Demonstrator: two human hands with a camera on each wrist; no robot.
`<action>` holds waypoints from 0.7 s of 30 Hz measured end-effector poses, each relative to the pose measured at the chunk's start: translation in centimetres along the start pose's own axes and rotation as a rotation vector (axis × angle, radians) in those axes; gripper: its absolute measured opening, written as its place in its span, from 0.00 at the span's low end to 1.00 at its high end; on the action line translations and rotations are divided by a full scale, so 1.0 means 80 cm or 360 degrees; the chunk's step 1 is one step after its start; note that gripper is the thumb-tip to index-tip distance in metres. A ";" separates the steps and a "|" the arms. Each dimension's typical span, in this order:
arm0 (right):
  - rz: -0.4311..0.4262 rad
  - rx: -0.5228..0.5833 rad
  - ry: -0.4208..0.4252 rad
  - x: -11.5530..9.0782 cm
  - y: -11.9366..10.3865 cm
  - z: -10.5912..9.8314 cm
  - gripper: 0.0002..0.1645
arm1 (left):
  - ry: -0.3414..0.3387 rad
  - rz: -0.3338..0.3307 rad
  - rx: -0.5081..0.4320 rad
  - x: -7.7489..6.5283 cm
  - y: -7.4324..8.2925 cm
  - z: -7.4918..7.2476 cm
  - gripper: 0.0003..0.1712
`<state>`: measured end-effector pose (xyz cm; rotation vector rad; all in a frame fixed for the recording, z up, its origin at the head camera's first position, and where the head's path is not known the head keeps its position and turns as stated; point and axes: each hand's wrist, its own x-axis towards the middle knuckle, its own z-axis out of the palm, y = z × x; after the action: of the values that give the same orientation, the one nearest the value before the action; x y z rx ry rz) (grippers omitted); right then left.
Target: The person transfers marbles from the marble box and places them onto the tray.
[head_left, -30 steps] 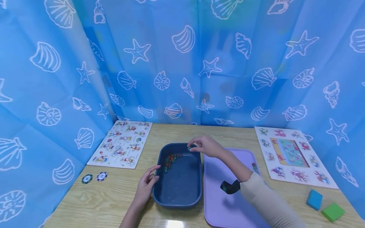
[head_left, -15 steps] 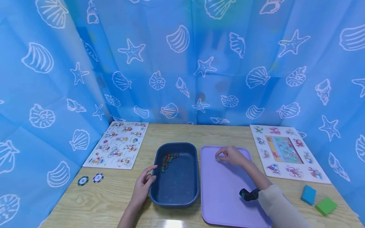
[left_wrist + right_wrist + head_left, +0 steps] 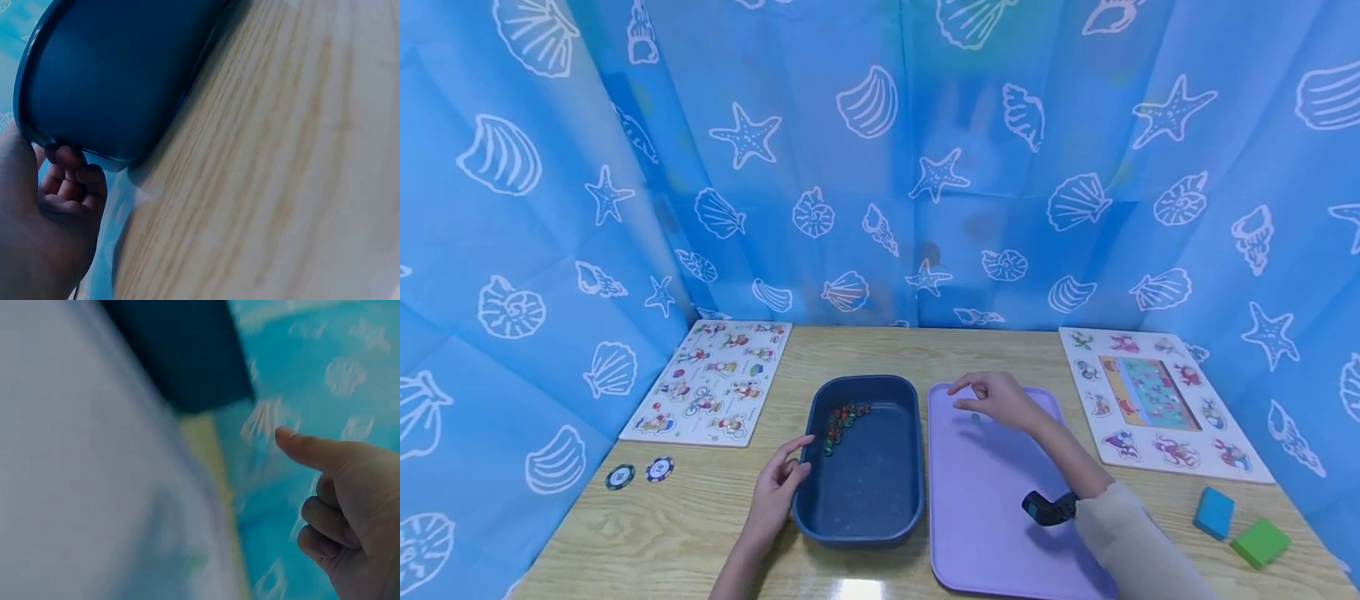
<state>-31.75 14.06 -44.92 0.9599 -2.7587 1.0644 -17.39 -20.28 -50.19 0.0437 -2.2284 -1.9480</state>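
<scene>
My left hand (image 3: pixel 777 487) grips the left rim of a dark blue rectangular tub (image 3: pixel 880 492); in the left wrist view, the fingers (image 3: pixel 70 159) curl at the rim. Small glassy red and green marbles (image 3: pixel 842 421) lie along the tub's left and far inner side. Over the far end of a lilac tray (image 3: pixel 985 517), my right hand (image 3: pixel 997 402) hovers with thumb and index finger apart and nothing between them. A single greenish marble (image 3: pixel 975 417) lies on the tray just below those fingertips, a green blur in the right wrist view. My right forearm hides the tray's right side.
Picture puzzle boards stand at the back left (image 3: pixel 711 383) and back right (image 3: pixel 1165 404). Two poker chips (image 3: pixel 659 469) lie left of the tub. A blue block (image 3: pixel 1213 512) and a green block (image 3: pixel 1261 543) sit at the right. A shell-print curtain (image 3: pixel 880 167) encloses the table.
My right hand moved from the tub's far right corner to the tray, pinching a marble. It then released the marble and rose slightly. My left hand kept its grip.
</scene>
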 end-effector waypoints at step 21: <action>-0.0251 -0.0176 -0.0456 0.121 -0.108 0.095 0.12 | 0.0023 -0.0015 -0.0015 0.001 -0.001 -0.002 0.19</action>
<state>-33.32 -0.80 -43.28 1.3835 -2.8586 0.7982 -17.48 -20.50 -50.24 0.0670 -2.2141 -1.9563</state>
